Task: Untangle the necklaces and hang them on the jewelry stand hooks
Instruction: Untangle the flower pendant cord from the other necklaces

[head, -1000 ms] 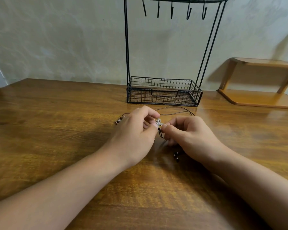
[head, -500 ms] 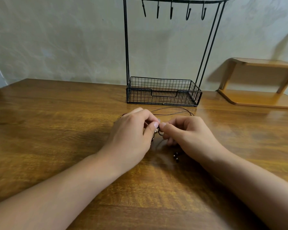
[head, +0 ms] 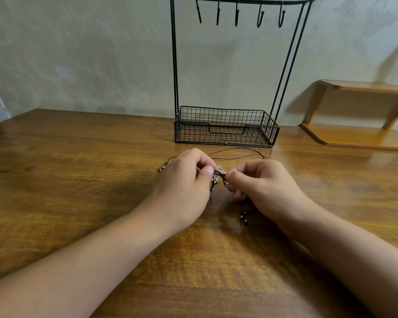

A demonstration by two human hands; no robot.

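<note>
1. A small silvery clasp end of the necklaces [head: 162, 168] peeps out on the brown wooden worktop [head: 67, 180], just left of the left hand's knuckles.
2. The left hand [head: 184, 187] has its fingers [head: 207, 173] curled, thumb and forefinger pinching the tangle of thin dark cords [head: 220, 177] from the left side.
3. Between the two sets of fingers the tangle shows as several dark brown cords bunched round a small glittery silver pendant [head: 220, 169], held just above the worktop; a loop droops below the pinch.
4. The right hand [head: 264, 187] pinches the same cords from the right, its thumb and forefinger closed on them, the other fingers curled under.
5. Beyond the fingers, two slack dark cords arc across the worktop toward the black wire jewelry stand [head: 225, 127], whose mesh tray sits behind both hands and whose hooks [head: 237, 14] hang bare above.
6. Near the right hand's heel, small dark beads [head: 243, 218] on the cord ends lie on the worktop.
</note>
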